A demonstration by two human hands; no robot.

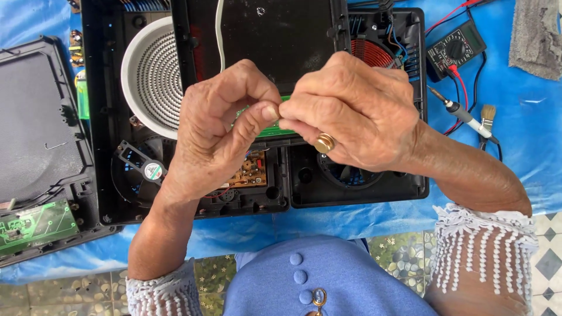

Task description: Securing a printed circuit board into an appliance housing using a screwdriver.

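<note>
Nearest the lens, two hands meet above an opened black cooker base [105, 175]. On the left side, the left hand [225, 131] pinches one end of a small green circuit strip [270, 130] between thumb and forefinger; the right hand [345, 114], with one gold ring [325, 143] on a finger, pinches its other end, fingertips of both hands almost touching. Only one such strip is held, and most of it is hidden by the fingers; its long axis runs roughly left to right, level with the table.

From left to right: one loose black back cover [35, 134] with one green circuit board [36, 225] at its lower edge; one white ribbed round coil holder [151, 76]; one small fan [140, 167] below it; one brown circuit board [250, 171] under the left hand; one copper coil [372, 54]; one multimeter [455, 48] with red and black leads; one soldering iron [459, 111]; one small brush [487, 117]; one grey cloth [535, 35]. All lie on a blue sheet [527, 152].
</note>
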